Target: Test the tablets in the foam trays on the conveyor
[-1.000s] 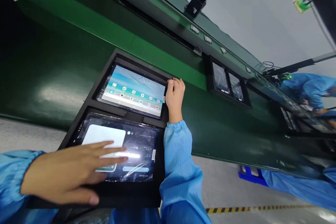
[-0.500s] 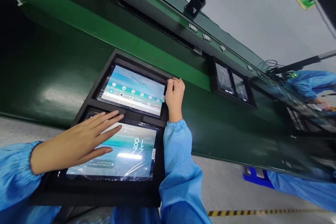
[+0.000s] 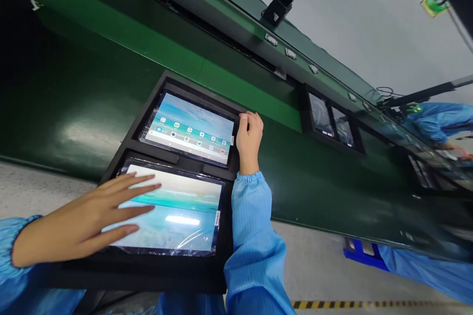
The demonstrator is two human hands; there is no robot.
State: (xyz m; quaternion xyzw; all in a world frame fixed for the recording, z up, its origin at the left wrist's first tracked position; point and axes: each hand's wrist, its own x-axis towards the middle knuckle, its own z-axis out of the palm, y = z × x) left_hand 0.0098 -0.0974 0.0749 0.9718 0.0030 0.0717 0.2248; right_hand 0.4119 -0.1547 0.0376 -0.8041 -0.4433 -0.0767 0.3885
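Observation:
Two lit tablets lie in a black foam-like tray, one behind the other. The far tablet [image 3: 190, 128] shows a home screen with app icons. On the near tablet [image 3: 177, 221], in clear film, is a beach picture without icons. My left hand [image 3: 92, 214] is open, fingers spread, over the left part of the near tablet; whether it touches the glass I cannot tell. At the far right corner, my right hand [image 3: 249, 140] is closed on the rim of the black tray [image 3: 148, 110], its fingertips partly hidden.
The tray rests on a green workbench [image 3: 314, 187], overhanging its front edge. Farther right stands another black tray [image 3: 308, 118] with two dark tablets in film. A black device [image 3: 277, 10] sits on the upper ledge. A co-worker's blue sleeve [image 3: 443, 118] shows at far right.
My left hand has drawn back to the left across the near tablet. That tablet's clock and message have gone, leaving the plain beach picture. My right hand stays at the tray's rim.

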